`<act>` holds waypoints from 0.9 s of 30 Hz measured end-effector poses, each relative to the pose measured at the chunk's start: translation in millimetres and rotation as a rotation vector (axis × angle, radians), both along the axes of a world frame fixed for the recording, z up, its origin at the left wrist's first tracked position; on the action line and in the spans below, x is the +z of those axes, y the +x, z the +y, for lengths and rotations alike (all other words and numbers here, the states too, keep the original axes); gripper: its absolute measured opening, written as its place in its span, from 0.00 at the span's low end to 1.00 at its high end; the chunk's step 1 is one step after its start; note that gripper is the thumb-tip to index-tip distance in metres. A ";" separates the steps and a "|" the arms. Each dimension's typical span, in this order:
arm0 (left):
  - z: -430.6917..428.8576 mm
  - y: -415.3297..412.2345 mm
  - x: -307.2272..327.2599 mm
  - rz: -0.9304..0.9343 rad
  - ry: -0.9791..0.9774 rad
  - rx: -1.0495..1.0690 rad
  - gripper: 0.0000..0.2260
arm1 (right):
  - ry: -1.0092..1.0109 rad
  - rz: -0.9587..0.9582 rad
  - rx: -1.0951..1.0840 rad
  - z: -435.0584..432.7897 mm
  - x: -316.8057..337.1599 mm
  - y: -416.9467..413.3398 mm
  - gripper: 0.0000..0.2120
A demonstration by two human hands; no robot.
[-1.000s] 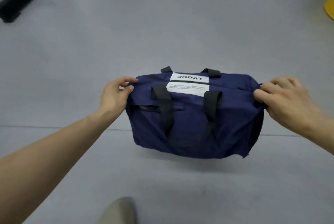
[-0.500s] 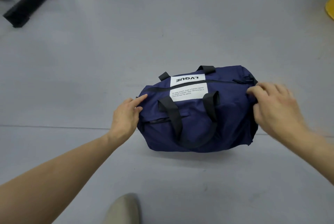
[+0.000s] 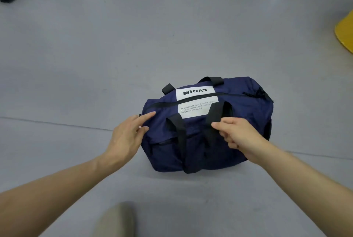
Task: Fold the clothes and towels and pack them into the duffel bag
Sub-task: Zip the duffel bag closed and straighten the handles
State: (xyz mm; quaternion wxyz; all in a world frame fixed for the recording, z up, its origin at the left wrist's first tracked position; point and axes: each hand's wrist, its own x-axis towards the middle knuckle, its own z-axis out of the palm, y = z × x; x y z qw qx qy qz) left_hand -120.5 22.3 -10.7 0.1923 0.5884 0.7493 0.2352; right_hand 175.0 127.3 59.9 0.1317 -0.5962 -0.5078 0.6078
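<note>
Left hand (image 3: 124,137): fingers straight, tips touching the bag's left end, holding nothing.
Navy duffel bag (image 3: 238,106): zip closed, lying on grey floor (image 3: 95,64), centre.
Right hand (image 3: 240,137): fingers curled beside near black handle (image 3: 215,112); whether it has hold of it is unclear.

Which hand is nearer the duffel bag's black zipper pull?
Right. The right hand is at the near black strap, on the same half as the black zipper pull; the left hand touches the opposite end of the navy fabric duffel bag.

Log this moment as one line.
duffel bag: zipped, on floor | left hand: fingers touch bag end | right hand: at near handle, grip unclear
</note>
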 end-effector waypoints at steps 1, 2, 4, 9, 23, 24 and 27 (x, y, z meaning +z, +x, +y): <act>-2.4 0.7 -0.4 -0.020 0.006 -0.002 0.22 | -0.033 0.082 -0.028 7.5 7.1 -5.7 0.18; -5.1 0.9 -1.0 -0.034 0.018 -0.010 0.22 | -0.058 0.144 -0.067 15.6 16.0 -14.3 0.16; -8.3 2.0 -2.1 -0.051 0.038 -0.025 0.22 | -0.060 0.228 -0.142 34.8 29.1 -31.9 0.09; -12.2 -0.1 -3.6 -0.088 0.046 -0.011 0.22 | 0.075 0.133 -0.156 75.9 32.3 -76.8 0.17; -18.1 3.6 2.2 -0.131 -0.007 0.017 0.22 | 0.704 -0.451 0.396 42.3 -12.8 -76.2 0.26; -18.2 3.8 2.1 -0.137 -0.020 0.023 0.22 | 0.736 -0.486 0.437 33.6 -13.2 -73.4 0.25; -19.4 -0.7 3.2 -0.197 -0.062 0.043 0.21 | 0.814 -0.594 0.560 -0.6 -19.8 -63.6 0.26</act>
